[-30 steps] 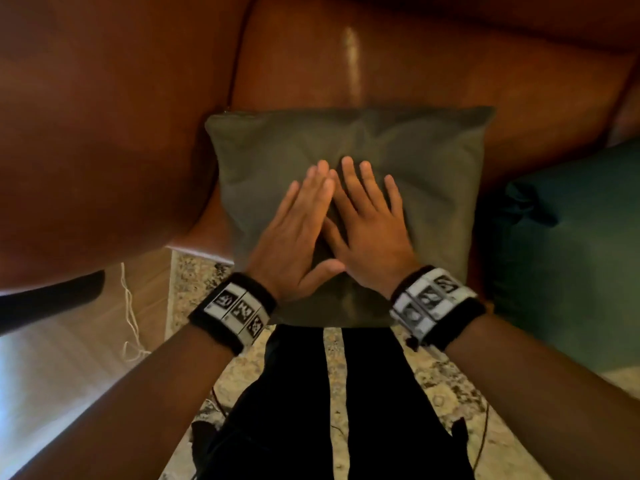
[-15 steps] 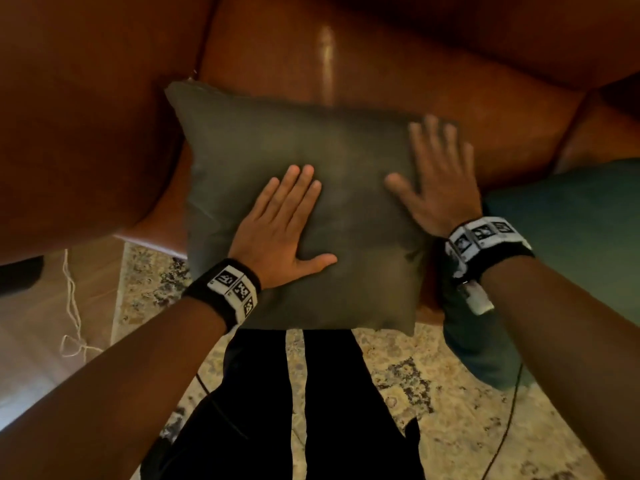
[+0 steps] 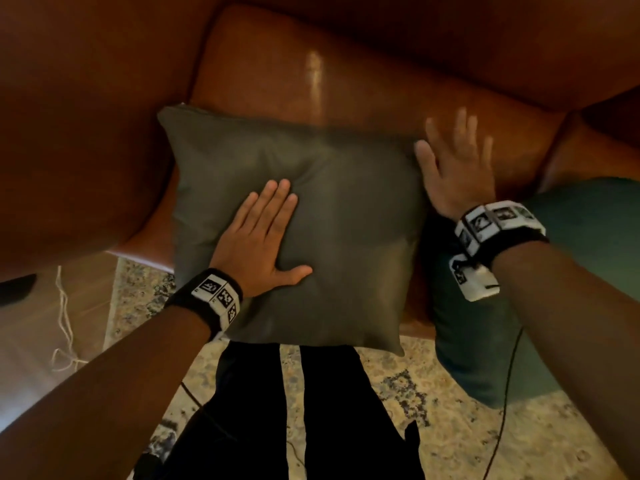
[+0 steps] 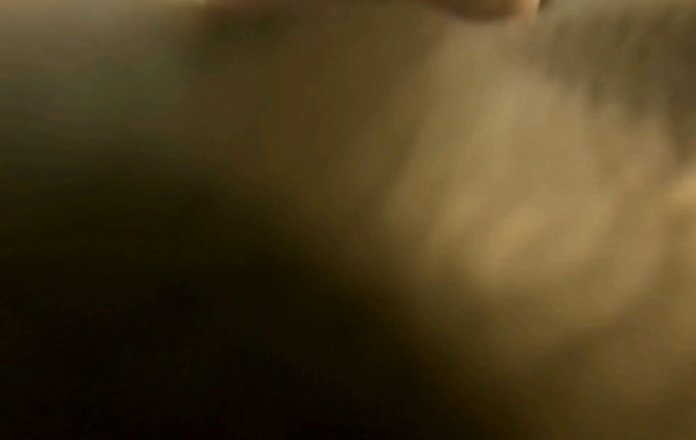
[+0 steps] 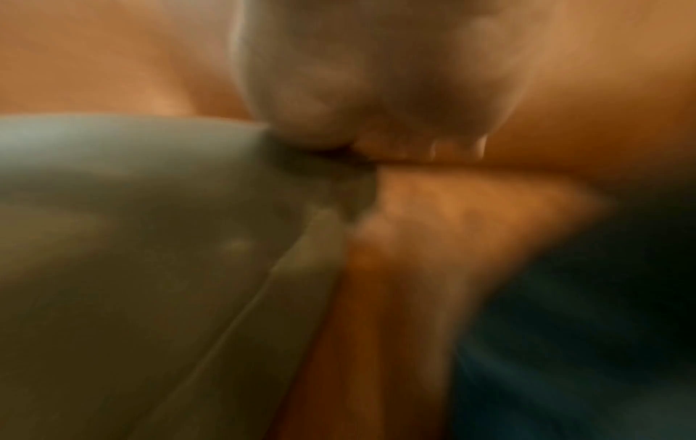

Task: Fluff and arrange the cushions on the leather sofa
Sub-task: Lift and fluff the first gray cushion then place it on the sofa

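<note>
An olive-green square cushion (image 3: pixel 346 209) lies flat on the seat of the brown leather sofa (image 3: pixel 311 74), its near edge hanging past the seat front. My left hand (image 3: pixel 263 233) presses flat on the cushion's left half, fingers straight. My right hand (image 3: pixel 453 161), blurred by motion, has straight spread fingers at the cushion's upper right corner. In the right wrist view that hand (image 5: pixel 376 98) meets the olive cushion (image 5: pixel 132 238) at its corner, against the sofa leather (image 5: pixel 414 253). The left wrist view is only a dark blur.
A teal cushion (image 3: pixel 571 271) lies on the seat to the right, touching the olive one's side. The sofa arm (image 3: pixel 76 150) bulges at the left. A patterned rug (image 3: pixel 433 410), a thin cable (image 3: pixel 502 393) and my dark trouser legs (image 3: pixel 311 410) fill the floor below.
From the cushion's middle, where both hands lay together, my right hand has slid to the upper right corner. My left hand stayed pressing on the left half.
</note>
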`<move>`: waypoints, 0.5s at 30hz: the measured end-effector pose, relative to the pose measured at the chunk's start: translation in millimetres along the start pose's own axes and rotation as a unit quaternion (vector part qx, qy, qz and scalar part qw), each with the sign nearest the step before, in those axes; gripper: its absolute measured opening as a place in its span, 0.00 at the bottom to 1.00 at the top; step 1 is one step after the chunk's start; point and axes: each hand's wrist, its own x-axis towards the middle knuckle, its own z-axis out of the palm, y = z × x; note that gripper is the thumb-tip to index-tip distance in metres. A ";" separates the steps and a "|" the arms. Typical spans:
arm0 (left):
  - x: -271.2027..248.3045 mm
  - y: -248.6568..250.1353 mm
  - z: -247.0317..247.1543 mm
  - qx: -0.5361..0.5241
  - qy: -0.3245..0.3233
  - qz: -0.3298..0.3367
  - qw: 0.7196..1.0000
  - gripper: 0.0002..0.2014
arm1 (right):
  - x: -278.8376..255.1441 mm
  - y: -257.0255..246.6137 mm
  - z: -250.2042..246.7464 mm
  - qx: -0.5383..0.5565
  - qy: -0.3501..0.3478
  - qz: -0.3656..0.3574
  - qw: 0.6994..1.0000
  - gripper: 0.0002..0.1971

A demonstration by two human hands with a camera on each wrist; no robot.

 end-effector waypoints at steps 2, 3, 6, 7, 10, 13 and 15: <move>-1.0 -3.6 0.8 -0.002 0.006 0.002 1.000 0.57 | -26.2 -40.1 -1.2 0.024 0.101 -0.077 0.992 0.36; -0.9 -4.4 0.4 -0.006 0.014 0.003 1.000 0.56 | -41.6 -60.8 5.5 0.029 0.120 -0.124 0.985 0.35; 1.3 -2.3 -0.9 -0.013 0.038 0.023 0.999 0.55 | -76.2 -82.3 49.2 0.002 0.102 -0.180 0.978 0.33; 1.6 -1.1 -0.5 -0.013 0.039 0.032 0.999 0.55 | -82.7 -73.6 62.7 0.009 0.102 -0.152 0.983 0.32; 2.2 -2.3 1.4 -0.012 0.032 0.037 0.999 0.55 | -117.2 -40.3 91.6 0.109 0.113 -0.047 0.987 0.32; 7.7 -8.7 -1.3 -0.007 0.011 0.031 0.999 0.55 | -173.7 -40.2 106.2 0.189 0.092 0.061 0.976 0.37; 9.9 -12.7 -0.7 -0.002 0.010 0.029 1.000 0.55 | -198.6 -60.6 104.9 0.176 0.144 0.073 0.971 0.36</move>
